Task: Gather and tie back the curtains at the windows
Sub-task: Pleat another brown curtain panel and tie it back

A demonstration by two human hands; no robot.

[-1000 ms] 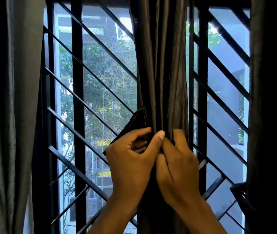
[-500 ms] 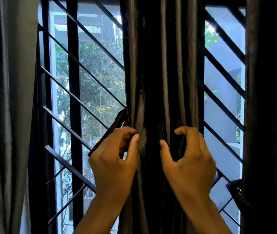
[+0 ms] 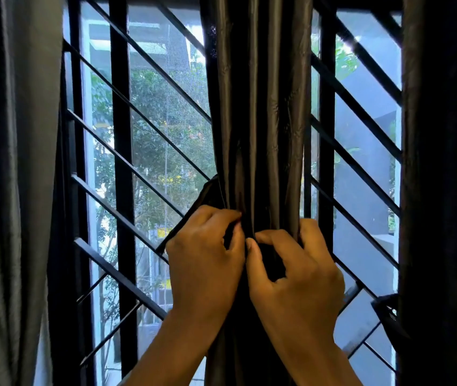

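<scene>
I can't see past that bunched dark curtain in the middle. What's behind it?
Behind the gathered curtain stands the black window grille, with trees beyond it. Directly behind the curtain nothing shows; the fabric, the left hand and the right hand cover it.

Barred window grille [image 3: 123,162] behind the gathered dark curtain [image 3: 260,121]

Open gaps flank the gathered middle curtain [image 3: 260,107]. Behind them the window grille [image 3: 123,135] bars blocks any reach outward. Hanging curtains [image 3: 7,162] close both outer sides.
</scene>
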